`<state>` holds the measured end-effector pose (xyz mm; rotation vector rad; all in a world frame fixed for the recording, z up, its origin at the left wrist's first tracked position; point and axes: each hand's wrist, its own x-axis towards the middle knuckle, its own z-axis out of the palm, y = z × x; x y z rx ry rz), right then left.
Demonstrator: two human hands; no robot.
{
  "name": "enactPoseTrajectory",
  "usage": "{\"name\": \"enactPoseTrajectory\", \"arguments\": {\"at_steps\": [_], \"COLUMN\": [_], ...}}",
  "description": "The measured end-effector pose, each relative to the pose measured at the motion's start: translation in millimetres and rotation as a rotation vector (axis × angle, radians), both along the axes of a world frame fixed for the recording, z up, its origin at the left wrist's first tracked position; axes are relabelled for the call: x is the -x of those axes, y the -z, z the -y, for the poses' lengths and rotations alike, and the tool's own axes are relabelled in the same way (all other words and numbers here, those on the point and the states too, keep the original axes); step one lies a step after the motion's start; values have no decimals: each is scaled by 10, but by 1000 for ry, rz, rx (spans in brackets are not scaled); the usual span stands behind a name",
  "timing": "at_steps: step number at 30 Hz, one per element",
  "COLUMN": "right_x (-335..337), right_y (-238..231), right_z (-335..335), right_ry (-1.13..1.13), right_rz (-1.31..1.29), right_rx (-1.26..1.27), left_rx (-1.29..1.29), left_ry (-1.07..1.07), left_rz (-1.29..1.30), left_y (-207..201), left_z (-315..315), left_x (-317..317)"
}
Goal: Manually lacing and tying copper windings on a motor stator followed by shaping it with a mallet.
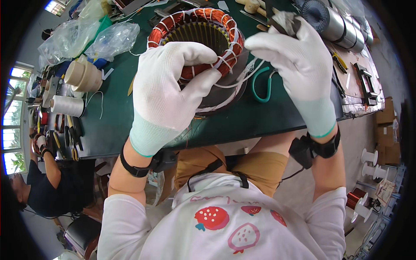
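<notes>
A motor stator (236, 47) with a ring of copper-orange winding stands in front of me, white lacing cord looped around the winding. My left hand (171, 82), in a white glove, grips the near side of that winding between thumb and forefinger. To the right of the stator is my gloved right hand (294, 60), its fingers closed around a dark tool (284, 22) with pale, wrapped material on it; the tool's working end cannot be made out. A loose white cord (242, 80) runs from the near winding toward the right hand.
Teal-handled scissors (261, 89) lie between stator and right hand. Cord spools (67, 105), plastic bags (115, 40) and hand tools (69, 134) crowd the left of the green table (117, 134). Metal cores (331, 24) stand at far right. Another person (52, 182) works at left.
</notes>
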<state>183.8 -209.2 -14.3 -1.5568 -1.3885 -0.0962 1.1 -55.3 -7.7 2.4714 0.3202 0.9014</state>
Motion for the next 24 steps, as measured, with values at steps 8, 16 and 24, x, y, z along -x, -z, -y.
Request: {"name": "enactPoseTrajectory", "arguments": {"at_steps": [8,16,24], "right_x": [-133,264,242], "right_y": [-374,-35,93], "right_z": [-200,-110,-141], "right_ry": [84,50,-142], "right_rz": [576,621,480], "right_rx": [6,-93,-154], "left_rx": [-154,-176,-45], "left_ry": [244,297,386], "left_rz": [61,95,10], "left_y": [-27,-35,-143], "left_z": [-103,-209,-214], "left_x": [1,13,32]}}
